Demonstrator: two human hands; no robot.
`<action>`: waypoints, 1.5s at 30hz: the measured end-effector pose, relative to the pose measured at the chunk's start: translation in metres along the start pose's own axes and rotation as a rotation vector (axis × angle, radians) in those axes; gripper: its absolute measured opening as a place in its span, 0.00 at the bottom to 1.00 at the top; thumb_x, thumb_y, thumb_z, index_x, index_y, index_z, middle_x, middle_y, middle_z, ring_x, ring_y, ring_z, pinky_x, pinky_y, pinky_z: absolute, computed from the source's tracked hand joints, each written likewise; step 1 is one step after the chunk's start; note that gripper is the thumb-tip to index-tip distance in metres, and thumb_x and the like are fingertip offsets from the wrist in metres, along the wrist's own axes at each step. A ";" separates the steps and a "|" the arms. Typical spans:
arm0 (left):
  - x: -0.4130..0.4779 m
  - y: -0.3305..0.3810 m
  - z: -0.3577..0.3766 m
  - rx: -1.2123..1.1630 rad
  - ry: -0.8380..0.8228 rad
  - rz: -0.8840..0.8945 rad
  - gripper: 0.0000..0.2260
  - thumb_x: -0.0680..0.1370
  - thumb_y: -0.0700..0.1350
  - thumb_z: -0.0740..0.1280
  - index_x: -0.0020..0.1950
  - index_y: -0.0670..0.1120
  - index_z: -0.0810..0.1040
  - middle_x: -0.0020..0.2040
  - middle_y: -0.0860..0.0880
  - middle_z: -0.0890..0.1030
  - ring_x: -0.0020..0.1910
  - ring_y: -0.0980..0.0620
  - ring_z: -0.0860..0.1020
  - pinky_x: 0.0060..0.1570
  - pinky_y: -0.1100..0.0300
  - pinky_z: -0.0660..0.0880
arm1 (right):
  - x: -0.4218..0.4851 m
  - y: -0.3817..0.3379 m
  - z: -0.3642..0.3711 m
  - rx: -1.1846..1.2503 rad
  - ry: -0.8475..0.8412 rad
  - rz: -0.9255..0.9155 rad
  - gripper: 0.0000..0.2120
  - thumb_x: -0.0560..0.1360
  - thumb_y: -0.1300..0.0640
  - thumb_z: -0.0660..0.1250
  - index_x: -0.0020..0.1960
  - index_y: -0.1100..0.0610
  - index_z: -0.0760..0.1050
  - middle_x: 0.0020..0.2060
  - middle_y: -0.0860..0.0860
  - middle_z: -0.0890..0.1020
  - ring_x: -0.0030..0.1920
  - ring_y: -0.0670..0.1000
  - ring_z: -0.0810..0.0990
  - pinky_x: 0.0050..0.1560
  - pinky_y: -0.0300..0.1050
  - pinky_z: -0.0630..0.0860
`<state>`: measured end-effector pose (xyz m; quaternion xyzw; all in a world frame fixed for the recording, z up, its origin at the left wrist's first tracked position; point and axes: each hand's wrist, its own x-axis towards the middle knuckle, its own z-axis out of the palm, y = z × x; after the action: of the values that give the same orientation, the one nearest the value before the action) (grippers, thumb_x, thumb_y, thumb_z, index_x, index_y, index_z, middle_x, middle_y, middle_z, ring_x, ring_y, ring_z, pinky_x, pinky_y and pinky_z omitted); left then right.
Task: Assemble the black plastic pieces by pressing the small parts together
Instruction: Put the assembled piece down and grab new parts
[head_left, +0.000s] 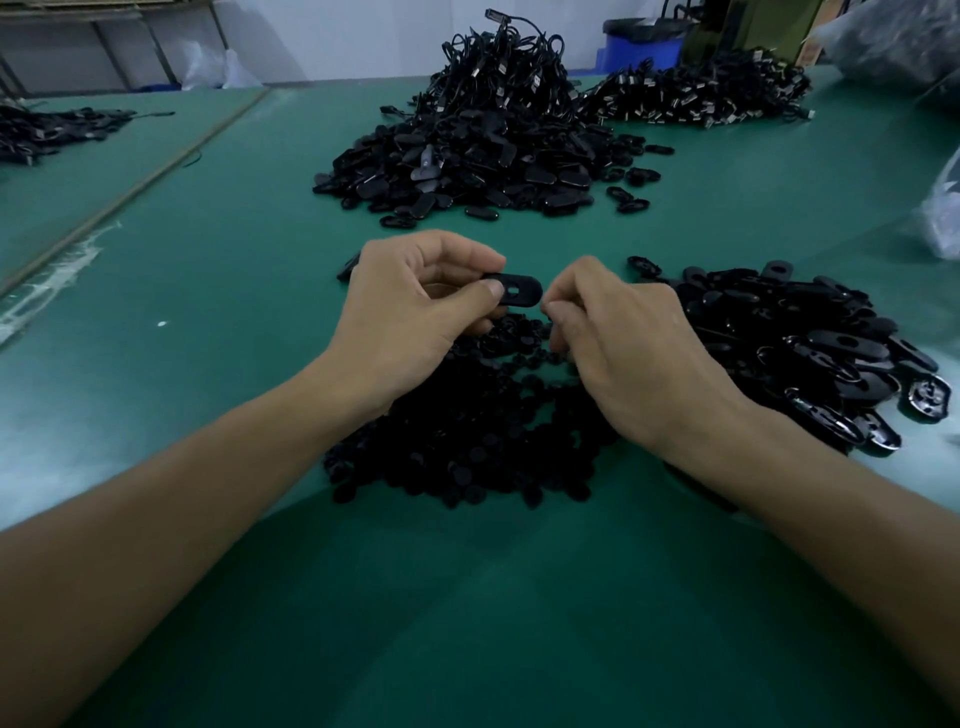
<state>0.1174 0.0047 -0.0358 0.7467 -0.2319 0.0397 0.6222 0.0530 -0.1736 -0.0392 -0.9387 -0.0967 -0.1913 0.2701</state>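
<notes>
Roughly midway across the green table (208, 270), a flat black oval piece (514, 291) with a slot in its face was held just above the surface. Its long axis ran left to right, parallel to the table's near edge. The left hand (415, 312) pinched the piece's left end between thumb and forefinger, with the other fingers curled beneath. The right hand (618, 343) sat just beside the free right end, its fingertips (557, 312) curled and drawn together. Whether they held a small part could not be told, since anything there was hidden. The slot lay between the two hands, close to the left thumb, so the coming press would probably call for the right hand to move leftward along the piece's length. Under both hands, toward the near edge, lay a heap of small round black parts (467, 447). A pile of oval pieces (805, 353) sat toward the right edge. A larger heap of black pieces (467, 161) and bundled cables (701, 98) lay toward the far edge.
</notes>
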 end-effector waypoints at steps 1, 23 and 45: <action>0.000 0.000 0.000 0.001 -0.002 0.002 0.08 0.76 0.35 0.73 0.46 0.48 0.83 0.40 0.48 0.86 0.41 0.49 0.86 0.42 0.60 0.82 | 0.000 0.001 0.001 0.023 0.006 0.013 0.06 0.83 0.57 0.58 0.50 0.53 0.73 0.39 0.47 0.81 0.40 0.49 0.78 0.42 0.54 0.77; 0.001 -0.001 -0.001 -0.023 -0.003 -0.003 0.08 0.76 0.35 0.73 0.45 0.48 0.83 0.39 0.49 0.86 0.41 0.49 0.86 0.40 0.61 0.81 | -0.003 0.000 0.001 0.222 0.150 0.036 0.08 0.76 0.60 0.72 0.53 0.50 0.79 0.36 0.41 0.80 0.39 0.38 0.79 0.41 0.27 0.72; -0.005 0.002 0.007 0.080 -0.042 0.067 0.08 0.75 0.36 0.74 0.47 0.49 0.83 0.40 0.49 0.86 0.39 0.52 0.86 0.42 0.59 0.82 | -0.002 -0.006 -0.005 0.177 0.187 0.008 0.05 0.79 0.59 0.69 0.50 0.49 0.82 0.43 0.44 0.82 0.46 0.41 0.79 0.46 0.26 0.71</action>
<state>0.1102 -0.0003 -0.0374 0.7634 -0.2679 0.0543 0.5852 0.0478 -0.1716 -0.0335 -0.8896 -0.0839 -0.2675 0.3607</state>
